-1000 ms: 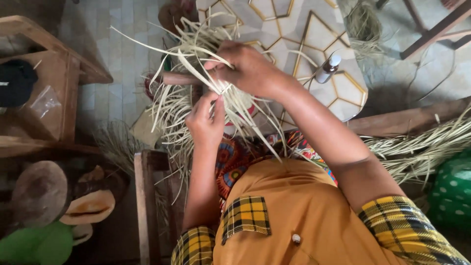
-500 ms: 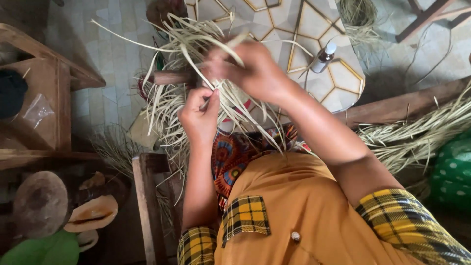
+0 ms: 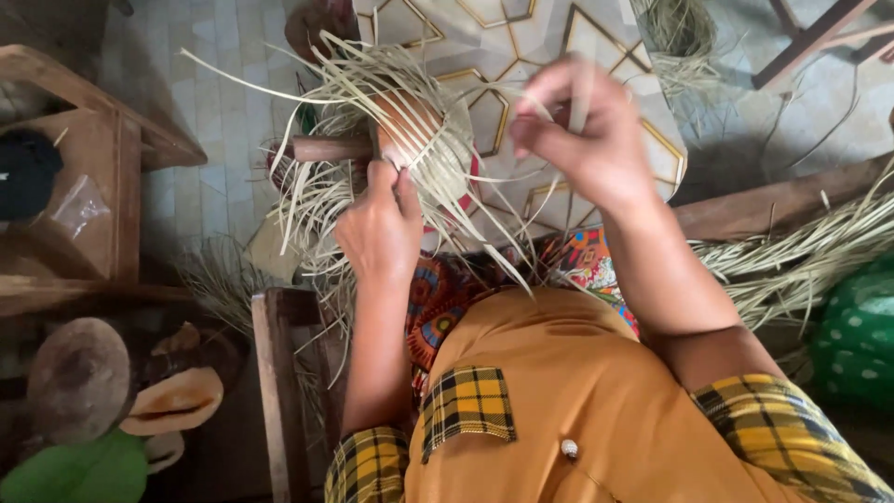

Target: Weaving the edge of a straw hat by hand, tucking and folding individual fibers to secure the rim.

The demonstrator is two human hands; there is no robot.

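A half-woven piece of pale straw (image 3: 428, 149) sits over a rounded wooden form (image 3: 410, 121) with a wooden handle (image 3: 326, 147) sticking out to the left. Loose straw strands (image 3: 307, 196) fan out all around it. My left hand (image 3: 377, 228) pinches strands at the lower edge of the weave. My right hand (image 3: 587, 135) is raised to the right of the form, fingers closed on a thin strand pulled away from the weave; it is blurred.
A patterned white and gold mat (image 3: 521, 56) lies under the work. Wooden frame (image 3: 102, 186) at left, wooden plank (image 3: 773, 200) and a straw bundle (image 3: 801, 251) at right, a green dotted object (image 3: 857, 335), and hat-like shapes (image 3: 172, 401) at lower left.
My right hand has lifted off the top of the form and moved right, drawing a strand out. The wooden form is now uncovered. My left hand stayed at the weave's lower edge.
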